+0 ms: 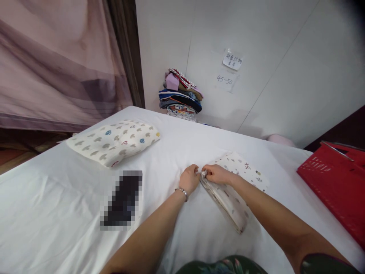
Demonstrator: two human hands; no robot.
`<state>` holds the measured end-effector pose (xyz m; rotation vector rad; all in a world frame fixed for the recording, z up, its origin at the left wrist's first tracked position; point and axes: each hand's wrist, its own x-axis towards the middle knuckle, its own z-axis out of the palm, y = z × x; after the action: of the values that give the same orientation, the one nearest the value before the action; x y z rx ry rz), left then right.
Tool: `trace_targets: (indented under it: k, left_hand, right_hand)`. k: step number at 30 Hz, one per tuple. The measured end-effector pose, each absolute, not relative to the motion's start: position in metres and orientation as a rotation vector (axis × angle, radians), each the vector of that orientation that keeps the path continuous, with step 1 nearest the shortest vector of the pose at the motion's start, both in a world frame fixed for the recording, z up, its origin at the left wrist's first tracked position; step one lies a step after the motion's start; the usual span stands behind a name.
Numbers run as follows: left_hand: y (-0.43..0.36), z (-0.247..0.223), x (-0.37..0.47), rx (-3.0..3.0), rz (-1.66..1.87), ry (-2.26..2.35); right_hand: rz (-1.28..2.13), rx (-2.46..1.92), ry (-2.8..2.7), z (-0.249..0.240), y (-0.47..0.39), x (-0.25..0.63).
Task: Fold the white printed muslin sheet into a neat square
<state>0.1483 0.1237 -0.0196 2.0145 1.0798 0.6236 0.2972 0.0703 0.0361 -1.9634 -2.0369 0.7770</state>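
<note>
A folded white cloth with small prints (228, 203) lies on the white-sheeted surface (168, 152), partly under my right forearm. My right hand (218, 174) pinches its upper left corner. Close beside it, my left hand (189, 179), with a bracelet at the wrist, has its fingers closed at the tip of the same corner. Another patterned part of cloth (242, 165) spreads out behind my right hand. A cream cloth with grey, blue and red prints (116, 140) lies folded to the left.
A pixelated dark object (122, 201) lies at the left. At the right edge sits a red bag (336, 186). Folded clothes (181, 95) are stacked by the wall, below paper notes (232, 61). A pink curtain (62, 61) hangs at the left.
</note>
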Motion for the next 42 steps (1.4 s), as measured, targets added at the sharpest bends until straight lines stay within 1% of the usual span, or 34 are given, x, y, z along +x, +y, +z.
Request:
trace_targets:
  k: [6,10,18,24,30,34,39,42]
  left_hand:
    - [0.119,-0.014,0.147,2.202,0.572,1.090]
    - [0.119,-0.013,0.147,2.136,0.561,1.096]
    - [0.119,-0.013,0.149,2.035,0.558,1.087]
    - [0.118,-0.009,0.148,1.988,0.576,1.040]
    - [0.117,0.000,0.148,1.873,0.449,1.041]
    - [0.118,-0.005,0.149,1.937,0.484,1.057]
    - [0.118,-0.010,0.151,2.030,0.517,1.096]
    - [0.117,-0.009,0.151,2.078,0.521,1.094]
  right_hand:
    - [0.827,-1.873,-1.963,0.031,0.060,0.300]
    - [0.898,-1.872,-1.956,0.032,0.061,0.302]
    - [0.925,-1.922,-2.015,0.042,0.069,0.299]
    - [0.823,-1.982,-2.066,0.040,0.075,0.293]
    - [0.696,-1.956,-2.097,0.035,0.073,0.294]
    - [0.602,-1.889,-2.057,0.027,0.066,0.292]
    - [0.598,-1.802,-1.914,0.016,0.051,0.305]
    - [0.375,-1.918,-1.739,0.019,0.050,0.341]
